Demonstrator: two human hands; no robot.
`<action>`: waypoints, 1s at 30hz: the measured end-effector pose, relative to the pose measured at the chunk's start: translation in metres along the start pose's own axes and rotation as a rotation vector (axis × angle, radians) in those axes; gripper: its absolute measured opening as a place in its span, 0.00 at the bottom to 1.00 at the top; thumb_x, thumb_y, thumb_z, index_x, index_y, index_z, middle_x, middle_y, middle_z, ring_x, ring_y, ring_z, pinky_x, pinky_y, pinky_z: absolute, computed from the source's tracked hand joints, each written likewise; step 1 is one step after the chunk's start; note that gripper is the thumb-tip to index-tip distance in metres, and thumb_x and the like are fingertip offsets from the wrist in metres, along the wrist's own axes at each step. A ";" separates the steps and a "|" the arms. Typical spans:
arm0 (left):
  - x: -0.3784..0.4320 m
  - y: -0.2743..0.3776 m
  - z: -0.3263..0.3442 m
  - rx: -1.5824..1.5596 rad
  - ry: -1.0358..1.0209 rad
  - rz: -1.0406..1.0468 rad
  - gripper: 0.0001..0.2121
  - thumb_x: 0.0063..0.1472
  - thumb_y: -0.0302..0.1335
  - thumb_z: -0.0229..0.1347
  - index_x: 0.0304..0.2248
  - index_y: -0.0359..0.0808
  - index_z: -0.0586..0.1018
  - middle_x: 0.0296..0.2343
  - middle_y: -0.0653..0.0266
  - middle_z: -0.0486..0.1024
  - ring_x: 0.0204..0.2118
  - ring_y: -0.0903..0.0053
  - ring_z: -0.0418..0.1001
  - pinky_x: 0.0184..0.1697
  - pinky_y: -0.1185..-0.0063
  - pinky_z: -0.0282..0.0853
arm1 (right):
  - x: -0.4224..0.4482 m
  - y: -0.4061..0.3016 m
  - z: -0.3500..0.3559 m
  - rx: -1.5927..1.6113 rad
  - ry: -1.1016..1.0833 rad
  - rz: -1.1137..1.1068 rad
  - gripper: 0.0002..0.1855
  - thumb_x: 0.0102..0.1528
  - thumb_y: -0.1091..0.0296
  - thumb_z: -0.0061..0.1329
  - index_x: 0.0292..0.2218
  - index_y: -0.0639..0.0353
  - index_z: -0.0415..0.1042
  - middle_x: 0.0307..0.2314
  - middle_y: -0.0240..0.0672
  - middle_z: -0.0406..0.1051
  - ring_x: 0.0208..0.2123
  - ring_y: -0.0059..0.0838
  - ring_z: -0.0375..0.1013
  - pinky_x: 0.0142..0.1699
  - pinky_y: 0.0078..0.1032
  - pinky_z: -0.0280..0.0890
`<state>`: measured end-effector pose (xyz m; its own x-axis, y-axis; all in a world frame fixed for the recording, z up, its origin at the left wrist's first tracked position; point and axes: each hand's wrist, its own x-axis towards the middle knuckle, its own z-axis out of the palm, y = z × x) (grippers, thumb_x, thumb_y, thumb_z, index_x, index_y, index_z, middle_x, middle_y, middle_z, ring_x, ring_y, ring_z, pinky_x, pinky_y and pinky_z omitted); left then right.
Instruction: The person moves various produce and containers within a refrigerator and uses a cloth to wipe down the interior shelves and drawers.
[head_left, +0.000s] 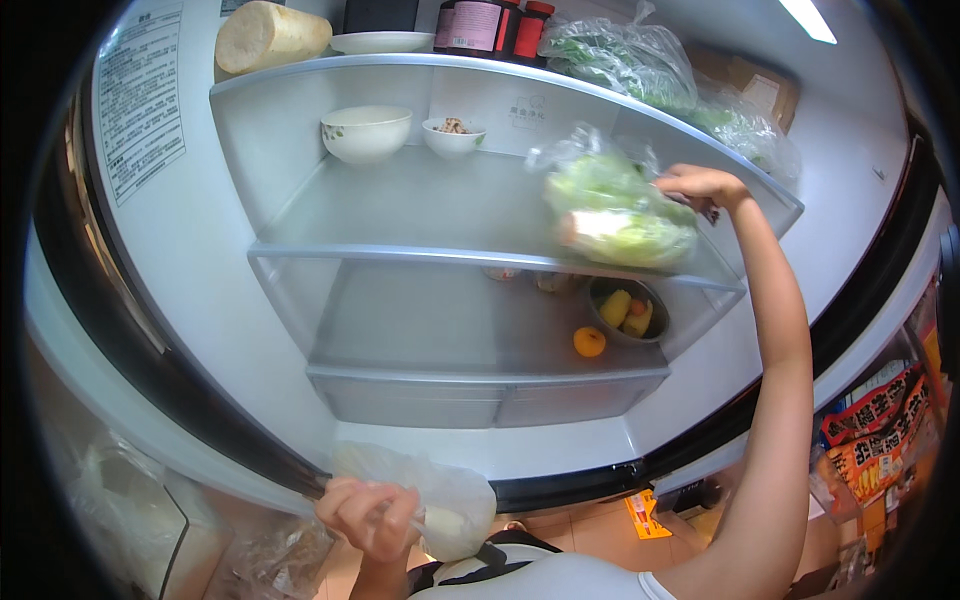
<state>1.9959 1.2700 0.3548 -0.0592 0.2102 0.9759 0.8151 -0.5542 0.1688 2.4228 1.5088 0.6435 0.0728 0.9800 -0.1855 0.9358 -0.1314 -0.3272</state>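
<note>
My left hand (375, 517) is low in front of my body, fingers curled around the gathered part of a translucent plastic bag (457, 487). Something pale is inside that bag, but its kind is unclear. My right hand (701, 186) reaches to the right side of the refrigerator's upper visible compartment. Its fingers grip the edge of a clear plastic bag of leafy green vegetables (615, 206), which looks motion-blurred just above the glass shelf (420, 199). A small dark thing shows beneath the fingers, too blurred to name.
Left on that shelf are a large white bowl (367, 135) and a small bowl of food (454, 139). Below, an orange fruit (589, 342) lies beside a metal bowl (660, 319). A cut white radish (274, 36) and bagged greens (622, 64) occupy the top shelf. Door racks hold packets (877, 457).
</note>
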 end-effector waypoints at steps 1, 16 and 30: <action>0.000 0.000 0.000 0.001 0.007 0.004 0.06 0.46 0.23 0.56 0.22 0.45 0.72 0.27 0.69 0.64 0.35 0.69 0.60 0.29 0.77 0.60 | -0.002 -0.011 0.010 0.030 0.055 -0.028 0.33 0.45 0.34 0.51 0.35 0.60 0.71 0.17 0.30 0.62 0.11 0.21 0.59 0.11 0.23 0.54; 0.002 -0.016 -0.037 -0.020 0.012 0.020 0.04 0.50 0.27 0.57 0.23 0.45 0.73 0.26 0.71 0.66 0.34 0.72 0.61 0.28 0.79 0.60 | -0.081 -0.082 0.092 0.209 0.271 0.039 0.28 0.56 0.45 0.36 0.57 0.33 0.60 0.12 0.23 0.51 0.11 0.17 0.55 0.12 0.23 0.57; 0.006 0.006 -0.033 -0.068 0.118 0.121 0.06 0.54 0.28 0.54 0.21 0.43 0.72 0.24 0.69 0.63 0.31 0.72 0.62 0.28 0.78 0.60 | -0.048 -0.220 0.185 0.283 0.305 -0.585 0.36 0.45 0.38 0.55 0.39 0.67 0.73 0.34 0.45 0.75 0.37 0.35 0.75 0.44 0.30 0.68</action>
<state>1.9813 1.2410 0.3658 -0.0329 0.0450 0.9984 0.7795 -0.6241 0.0538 2.1497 1.4634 0.5534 -0.2812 0.8946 0.3473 0.7288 0.4345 -0.5293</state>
